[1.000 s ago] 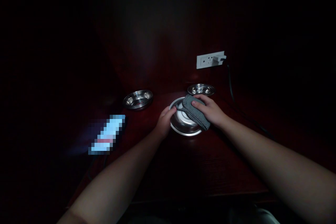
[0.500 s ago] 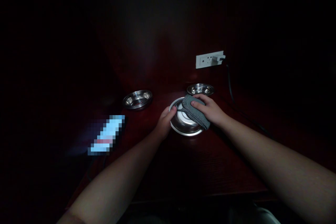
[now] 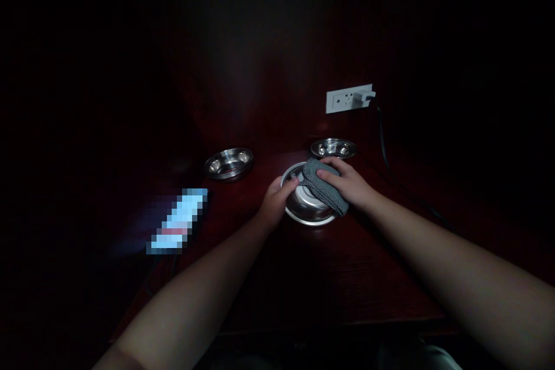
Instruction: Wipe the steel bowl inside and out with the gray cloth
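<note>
Between my hands is a shiny metal bowl [image 3: 306,212], its rounded underside towards me. My left hand [image 3: 276,202] grips the bowl's left rim, with the thumb over the outside. A folded grey cloth [image 3: 323,186] lies against the bowl's upper right side. My right hand [image 3: 347,182] is closed on this cloth and presses it to the metal. The fingers under the bowl are hidden.
Stacked metal bowls [image 3: 229,165] stand at the back left, and another metal bowl [image 3: 333,148] is just behind my right hand. A lit, blurred phone-like screen [image 3: 178,222] is on the left. A wall socket [image 3: 349,99] holds a plug whose dark cable [image 3: 384,144] runs down to the right.
My left thumb has slid slightly further in over the bowl. The right hand and cloth keep nearly the same place on it; the whole view has shifted a little.
</note>
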Motion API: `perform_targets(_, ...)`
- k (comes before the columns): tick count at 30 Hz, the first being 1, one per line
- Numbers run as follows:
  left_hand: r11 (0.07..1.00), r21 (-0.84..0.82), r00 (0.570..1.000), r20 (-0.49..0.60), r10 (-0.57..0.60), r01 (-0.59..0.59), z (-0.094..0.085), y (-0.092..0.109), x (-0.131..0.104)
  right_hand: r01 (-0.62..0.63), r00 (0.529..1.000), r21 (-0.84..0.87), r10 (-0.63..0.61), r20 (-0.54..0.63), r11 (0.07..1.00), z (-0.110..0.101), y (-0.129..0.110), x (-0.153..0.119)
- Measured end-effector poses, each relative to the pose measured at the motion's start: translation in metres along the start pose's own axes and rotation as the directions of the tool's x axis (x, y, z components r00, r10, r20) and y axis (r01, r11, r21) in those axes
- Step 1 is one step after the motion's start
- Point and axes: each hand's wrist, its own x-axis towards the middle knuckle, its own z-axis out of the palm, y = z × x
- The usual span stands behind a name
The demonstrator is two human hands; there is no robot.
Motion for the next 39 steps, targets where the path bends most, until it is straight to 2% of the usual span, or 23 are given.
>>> perform_targets(17, 1.0, 0.003, 1.0, 0.023, 0.008, -0.008, -0.0007, -0.0014, 0.0013, 0.001, 1.0, 0.012, -0.001, 0.012, 1.0, -0.0009, 0.0019, 0.0007)
perform_targets(39, 1.0, -0.017, 1.0, -0.023, -0.012, 0.012, 0.0003, -0.0019, 0.002, 0.016, 1.0, -0.016, -0.016, 0.024, 1.0, -0.0018, 0.0026, 0.0)
